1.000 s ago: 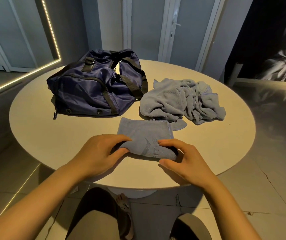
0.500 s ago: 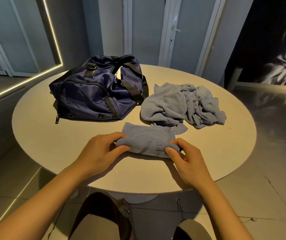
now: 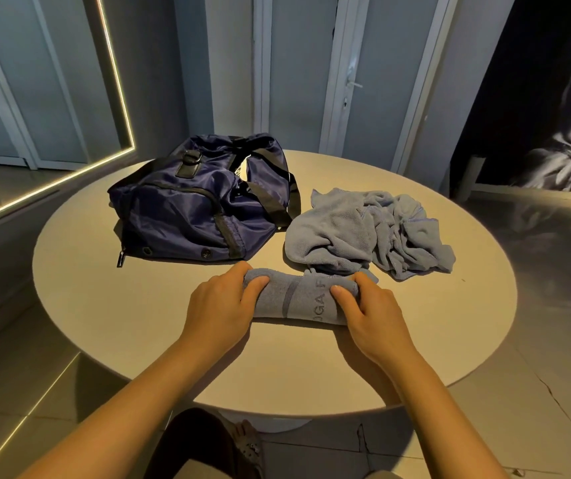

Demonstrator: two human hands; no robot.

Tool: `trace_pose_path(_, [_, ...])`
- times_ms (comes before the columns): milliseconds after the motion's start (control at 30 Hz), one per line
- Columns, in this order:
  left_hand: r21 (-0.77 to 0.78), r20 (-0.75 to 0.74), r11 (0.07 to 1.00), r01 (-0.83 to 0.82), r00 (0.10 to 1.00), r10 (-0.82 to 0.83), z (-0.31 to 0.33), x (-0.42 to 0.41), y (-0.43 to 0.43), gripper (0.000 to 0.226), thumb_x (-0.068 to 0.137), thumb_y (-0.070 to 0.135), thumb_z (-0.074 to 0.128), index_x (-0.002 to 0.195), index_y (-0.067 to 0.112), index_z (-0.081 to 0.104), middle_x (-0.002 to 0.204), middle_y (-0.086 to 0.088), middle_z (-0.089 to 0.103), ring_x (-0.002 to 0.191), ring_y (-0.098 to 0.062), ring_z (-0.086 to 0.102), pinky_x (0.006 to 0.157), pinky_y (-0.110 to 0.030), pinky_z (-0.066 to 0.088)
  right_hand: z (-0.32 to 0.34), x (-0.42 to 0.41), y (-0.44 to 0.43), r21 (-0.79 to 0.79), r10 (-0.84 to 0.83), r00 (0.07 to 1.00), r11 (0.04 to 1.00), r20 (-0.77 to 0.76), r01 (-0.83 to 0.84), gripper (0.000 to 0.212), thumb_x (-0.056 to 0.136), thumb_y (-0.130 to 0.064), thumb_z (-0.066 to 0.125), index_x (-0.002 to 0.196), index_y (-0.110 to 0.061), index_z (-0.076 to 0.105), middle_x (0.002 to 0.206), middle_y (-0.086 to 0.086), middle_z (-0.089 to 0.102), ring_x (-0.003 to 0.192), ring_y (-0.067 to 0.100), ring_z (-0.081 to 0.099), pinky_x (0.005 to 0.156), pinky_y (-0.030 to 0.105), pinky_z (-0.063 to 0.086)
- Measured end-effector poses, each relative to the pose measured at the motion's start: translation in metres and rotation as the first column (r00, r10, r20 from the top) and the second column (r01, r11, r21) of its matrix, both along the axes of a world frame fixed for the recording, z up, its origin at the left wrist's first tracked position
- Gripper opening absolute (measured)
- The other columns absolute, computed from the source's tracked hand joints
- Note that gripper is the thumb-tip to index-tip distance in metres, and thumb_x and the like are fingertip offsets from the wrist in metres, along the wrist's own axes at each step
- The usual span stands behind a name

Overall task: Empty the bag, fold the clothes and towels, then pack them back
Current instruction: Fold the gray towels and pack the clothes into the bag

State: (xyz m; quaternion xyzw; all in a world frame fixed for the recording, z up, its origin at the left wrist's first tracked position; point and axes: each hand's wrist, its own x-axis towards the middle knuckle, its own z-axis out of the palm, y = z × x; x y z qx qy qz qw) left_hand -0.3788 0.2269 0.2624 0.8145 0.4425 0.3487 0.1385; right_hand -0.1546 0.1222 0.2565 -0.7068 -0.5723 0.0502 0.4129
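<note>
A small grey-blue towel point(image 3: 299, 299) with dark lettering lies rolled up on the round table point(image 3: 111, 305) in front of me. My left hand point(image 3: 223, 307) grips its left end, fingers curled over the top and thumb on the near side. My right hand point(image 3: 368, 312) grips its right end the same way. Behind the roll, to the right, a crumpled heap of grey-blue towels point(image 3: 363, 229) lies loose. A navy duffel bag point(image 3: 201, 209) with black straps sits at the back left of the table.
The table's near edge curves just in front of my knees. A mirror with a lit strip point(image 3: 114, 74) stands on the left, doors behind the table, and a dark wall picture point(image 3: 553, 98) on the right. Tiled floor surrounds the table.
The flat folded towel has been rolled away from me into a tight roll. Both hands moved forward with it and now wrap its ends.
</note>
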Motion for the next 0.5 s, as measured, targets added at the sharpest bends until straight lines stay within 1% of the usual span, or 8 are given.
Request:
trace_pose_path(33, [-0.014,-0.001,1.0,-0.027,1.0,0.027,0.001,0.003,0.001,0.03,0.105,0.046,0.045,0.084,0.023,0.048,0.073,0.004,0.058,0.066,-0.016,0.055,0.055,-0.031,0.035,0.002,-0.001,0.006,-0.01,-0.02,1.0,1.0,0.006,0.02,0.031,0.103,-0.047,0.046,0.079,-0.028,0.041,0.07,-0.005,0.05,0.07,0.024,0.048,0.057,0.035,0.029])
trace_pose_path(100, [-0.043,0.001,0.996,-0.082,0.997,0.082,0.002,0.009,0.005,0.031,0.105,0.045,0.044,0.088,0.02,0.051,0.078,0.0,0.062,0.069,-0.018,0.055,0.056,-0.031,0.035,0.004,-0.002,0.017,-0.027,-0.054,0.998,0.998,0.021,0.055,0.031,0.104,-0.042,0.045,0.082,-0.02,0.044,0.073,-0.002,0.052,0.071,0.021,0.05,0.058,0.037,0.035])
trace_pose_path(167, [-0.068,-0.008,0.989,-0.133,0.991,0.133,0.004,0.016,0.011,0.033,0.106,0.044,0.043,0.097,0.015,0.059,0.087,-0.004,0.067,0.075,-0.02,0.056,0.063,-0.033,0.04,0.003,-0.004,0.027,-0.043,-0.092,0.996,0.995,0.017,0.092,0.033,0.105,-0.041,0.045,0.086,-0.014,0.048,0.077,0.001,0.055,0.073,0.024,0.053,0.063,0.042,0.043])
trace_pose_path(233, [-0.085,-0.044,0.98,-0.18,0.983,0.177,0.006,0.022,0.017,0.036,0.106,0.042,0.043,0.106,0.012,0.063,0.097,-0.008,0.07,0.08,-0.02,0.055,0.069,-0.034,0.043,0.002,-0.004,0.036,-0.068,-0.14,0.99,0.988,0.007,0.14,0.032,0.105,-0.041,0.045,0.09,-0.013,0.05,0.082,0.002,0.058,0.078,0.026,0.055,0.065,0.041,0.044])
trace_pose_path(300, [-0.082,-0.126,0.971,-0.225,0.969,0.213,0.008,0.029,0.023,0.038,0.106,0.043,0.042,0.112,0.012,0.064,0.106,-0.009,0.07,0.087,-0.024,0.059,0.073,-0.035,0.044,0.001,-0.004,0.043,-0.092,-0.189,0.982,0.978,0.0,0.188,0.031,0.105,-0.041,0.046,0.093,-0.014,0.053,0.086,0.003,0.058,0.082,0.025,0.055,0.067,0.037,0.041])
trace_pose_path(400, [-0.09,-0.284,0.954,-0.286,0.925,0.251,0.009,0.039,0.032,0.043,0.108,0.046,0.037,0.128,0.015,0.059,0.121,-0.01,0.068,0.108,-0.03,0.064,0.087,-0.041,0.051,0.001,-0.001,0.051,-0.14,-0.261,0.965,0.956,0.004,0.259,0.037,0.103,-0.045,0.049,0.089,-0.012,0.054,0.083,0.004,0.057,0.078,0.026,0.054,0.064,0.035,0.037])
trace_pose_path(433, [-0.09,-0.325,0.949,-0.302,0.909,0.259,0.009,0.042,0.034,0.044,0.108,0.046,0.035,0.132,0.016,0.056,0.123,-0.01,0.067,0.111,-0.031,0.064,0.09,-0.043,0.052,0.002,-0.001,0.054,-0.165,-0.284,0.959,0.945,0.017,0.283,0.039,0.103,-0.047,0.049,0.087,-0.012,0.053,0.081,0.004,0.056,0.076,0.025,0.052,0.063,0.034,0.035])
trace_pose_path(500, [-0.024,-0.393,0.954,-0.299,0.88,0.265,0.008,0.045,0.037,0.041,0.11,0.042,0.032,0.132,0.015,0.054,0.12,-0.009,0.068,0.107,-0.029,0.065,0.088,-0.041,0.052,0.003,-0.001,0.059,-0.212,-0.315,0.948,0.924,0.052,0.319,0.04,0.103,-0.048,0.048,0.087,-0.011,0.053,0.081,0.004,0.055,0.076,0.025,0.053,0.063,0.033,0.034])
